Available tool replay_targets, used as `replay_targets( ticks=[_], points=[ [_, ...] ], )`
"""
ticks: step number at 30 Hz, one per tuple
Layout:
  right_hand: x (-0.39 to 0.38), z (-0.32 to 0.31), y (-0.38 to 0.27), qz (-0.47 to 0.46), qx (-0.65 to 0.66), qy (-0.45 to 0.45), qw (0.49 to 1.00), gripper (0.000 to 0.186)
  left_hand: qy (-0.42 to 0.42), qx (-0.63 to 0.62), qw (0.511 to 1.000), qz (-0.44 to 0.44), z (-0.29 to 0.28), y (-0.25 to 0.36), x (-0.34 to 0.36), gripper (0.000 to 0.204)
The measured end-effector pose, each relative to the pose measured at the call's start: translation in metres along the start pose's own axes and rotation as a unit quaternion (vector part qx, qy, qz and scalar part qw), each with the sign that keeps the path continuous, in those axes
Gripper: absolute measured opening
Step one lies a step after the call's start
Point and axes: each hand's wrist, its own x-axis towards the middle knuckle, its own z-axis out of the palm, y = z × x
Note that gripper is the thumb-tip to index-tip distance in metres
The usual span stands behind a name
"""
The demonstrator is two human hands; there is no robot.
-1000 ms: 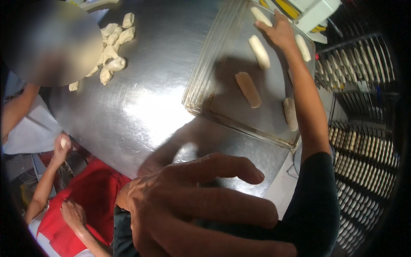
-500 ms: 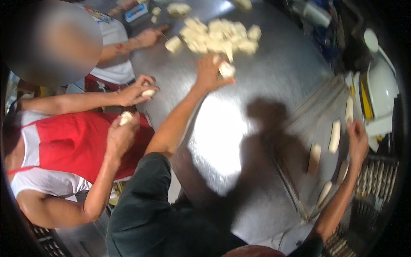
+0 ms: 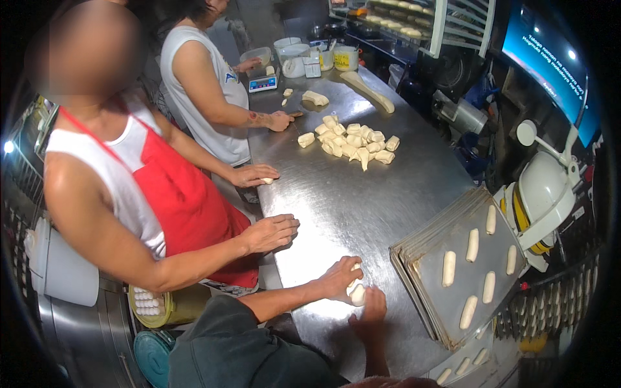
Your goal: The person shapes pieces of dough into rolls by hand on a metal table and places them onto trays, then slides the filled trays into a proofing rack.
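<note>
At the near part of the steel table [image 3: 414, 155], my left hand [image 3: 339, 278] curls over pale dough, with lumps showing at its fingertips and below them. The lower dough piece [image 3: 356, 295] lies between my two hands. My right hand [image 3: 372, 313] is beside that piece, fingers stretched and thumb apart, holding nothing that I can see. To the right, a metal baking tray [image 3: 430, 258] on a stack of trays carries several spaced dough rolls [image 3: 473, 246]. Farther up the table lies a pile of cut dough pieces [image 3: 354, 140].
Left of me, a co-worker in a red apron [image 3: 184, 194] has both hands at the table edge, one over dough. Beyond, another person's hand [image 3: 280, 121] holds a cutting tool near a scale [image 3: 263, 84]. A long dough strip [image 3: 369, 90] and tubs [image 3: 346, 58] lie farther back.
My left hand has come back from the dough pile toward me with dough. My right hand has left the tray and moved beside it. The co-worker's hands have lowered to the table.
</note>
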Motion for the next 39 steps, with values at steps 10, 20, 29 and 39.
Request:
replay_targets(
  ticks=[10, 20, 29, 39],
  points=[
    [-0.032, -0.034, -0.001, 0.169, 0.073, 0.0, 0.983, 0.044, -0.114, -0.073, 0.988, 0.077, -0.035, -0.007, -0.008, 0.029],
    [-0.18, -0.044, 0.009, 0.116, -0.248, -0.056, 0.96, 0.089, -0.004, 0.225, 0.974, 0.002, 0.029, 0.041, -0.05, 0.091],
    [-0.212, -0.051, -0.05, 0.124, -0.171, -0.051, 0.976, 0.101, -0.03, 0.079, 0.995, -0.059, 0.015, 0.105, -0.128, 0.093],
    [-0.173, -0.05, -0.002, 0.204, -0.197, -0.117, 0.952, 0.081, -0.025, 0.121, 0.992, -0.003, 0.026, 0.033, -0.035, 0.081]
  ],
)
